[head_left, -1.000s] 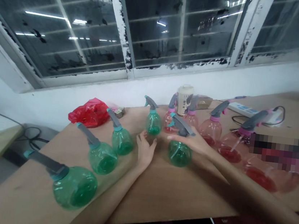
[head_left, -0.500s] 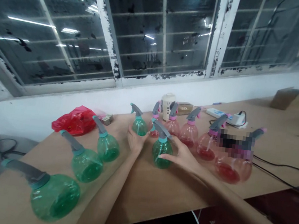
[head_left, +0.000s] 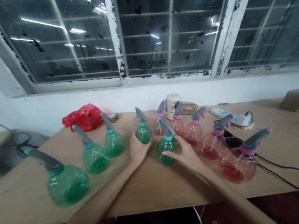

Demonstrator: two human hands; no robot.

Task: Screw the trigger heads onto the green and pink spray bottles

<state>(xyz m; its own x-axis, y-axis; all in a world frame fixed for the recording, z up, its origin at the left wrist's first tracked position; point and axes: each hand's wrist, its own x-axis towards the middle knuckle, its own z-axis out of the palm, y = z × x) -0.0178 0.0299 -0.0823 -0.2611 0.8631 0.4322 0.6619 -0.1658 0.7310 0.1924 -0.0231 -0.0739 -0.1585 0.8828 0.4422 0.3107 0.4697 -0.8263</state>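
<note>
My left hand (head_left: 137,151) is closed round the lower left of a green spray bottle (head_left: 143,132) with a grey and teal trigger head. Its fingers are partly hidden behind the bottle. Just to the right, my right hand (head_left: 185,153) grips a second green spray bottle (head_left: 165,151), thumb across the front and fingers behind. Both bottles are upright, a small gap apart. On the left stand more green spray bottles: a near one (head_left: 68,185), a middle one (head_left: 95,156) and a far one (head_left: 114,143). Several red spray bottles (head_left: 212,145) with pink collars form a row on the right.
A red plastic bag (head_left: 84,118) lies at the back left. Behind the red bottles are a paper cup (head_left: 171,107), a brown packet (head_left: 189,108), a power strip (head_left: 233,117) and a black phone (head_left: 231,140). Cables (head_left: 280,173) cross the right side of the table (head_left: 139,194).
The whole view has shifted, with things now farther right. The bottle at my left hand has come slightly closer to me. My right hand keeps its grip on the other green bottle.
</note>
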